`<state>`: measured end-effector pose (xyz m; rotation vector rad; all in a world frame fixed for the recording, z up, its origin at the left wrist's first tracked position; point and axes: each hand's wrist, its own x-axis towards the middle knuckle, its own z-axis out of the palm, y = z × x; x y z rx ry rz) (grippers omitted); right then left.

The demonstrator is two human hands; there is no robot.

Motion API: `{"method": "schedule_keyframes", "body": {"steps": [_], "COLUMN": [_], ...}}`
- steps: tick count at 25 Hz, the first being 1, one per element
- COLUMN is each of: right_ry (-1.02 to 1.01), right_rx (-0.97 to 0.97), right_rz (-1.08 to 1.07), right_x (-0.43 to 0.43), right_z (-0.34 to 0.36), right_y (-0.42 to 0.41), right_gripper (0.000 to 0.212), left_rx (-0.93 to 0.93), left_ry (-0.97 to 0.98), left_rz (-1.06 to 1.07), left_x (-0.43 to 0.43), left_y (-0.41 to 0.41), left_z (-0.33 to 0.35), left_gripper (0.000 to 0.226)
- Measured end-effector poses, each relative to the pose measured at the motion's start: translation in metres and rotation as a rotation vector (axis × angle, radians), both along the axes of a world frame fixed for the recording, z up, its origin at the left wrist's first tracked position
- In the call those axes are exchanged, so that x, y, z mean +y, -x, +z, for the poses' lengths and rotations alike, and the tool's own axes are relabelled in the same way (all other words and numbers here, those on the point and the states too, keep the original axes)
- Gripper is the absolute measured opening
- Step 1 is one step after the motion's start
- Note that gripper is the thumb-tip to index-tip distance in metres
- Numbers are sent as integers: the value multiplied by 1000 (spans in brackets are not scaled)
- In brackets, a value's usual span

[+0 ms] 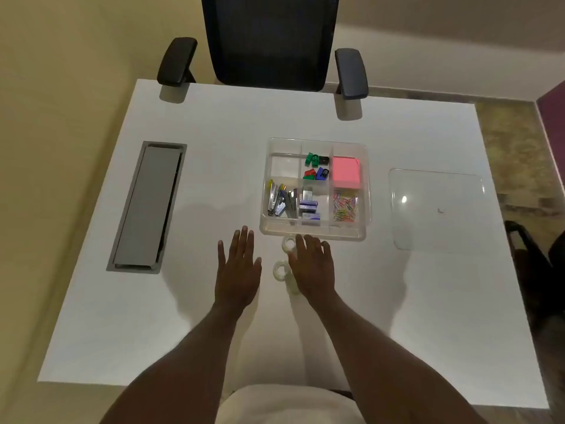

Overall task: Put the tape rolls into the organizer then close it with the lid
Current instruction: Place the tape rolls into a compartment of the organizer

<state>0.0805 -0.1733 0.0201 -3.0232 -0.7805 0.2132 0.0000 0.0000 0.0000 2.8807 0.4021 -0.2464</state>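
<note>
Small clear tape rolls lie flat, holes up, at six o'clock of the clear compartmented plastic organizer; both hands, left and right, are spread, empty.

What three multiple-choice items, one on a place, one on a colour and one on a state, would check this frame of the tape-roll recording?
1. Where does the lid lie?
A. On the organizer
B. On the table, right of the organizer
C. On the chair

2. What colour is the pad of sticky notes in the organizer?
A. Pink
B. Yellow
C. Blue

3. What are the hands doing?
A. Both grip tape rolls
B. The left holds the lid
C. Both are open, fingers spread, holding nothing

Answers:
1. B: the clear lid rests flat on the table, apart from the organizer's right wall.
2. A: the pad in the far right compartment is pink.
3. C: the left hand and the right hand are spread flat above the table, with the tape rolls between them and partly under the right hand.
</note>
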Motion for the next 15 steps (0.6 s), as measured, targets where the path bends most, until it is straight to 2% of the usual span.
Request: {"method": "schedule_keyframes", "body": {"steps": [6,12,15], "right_ry": [36,31,-48], "right_rx": [155,156,77], "right_rz": [-120,-194,-176], "right_x": [30,41,37], "right_z": [-18,-34,-38], "right_y": [-10,-16,-16], "right_gripper": [55,51,54], "left_rx": [112,209,226], "left_ry": [24,76,92], "left_rz": [30,39,42], "left_x": [20,28,30], "left_y": [-13,-35,-42], "left_z": [-18,-20,-22], "left_gripper": [66,69,69]}}
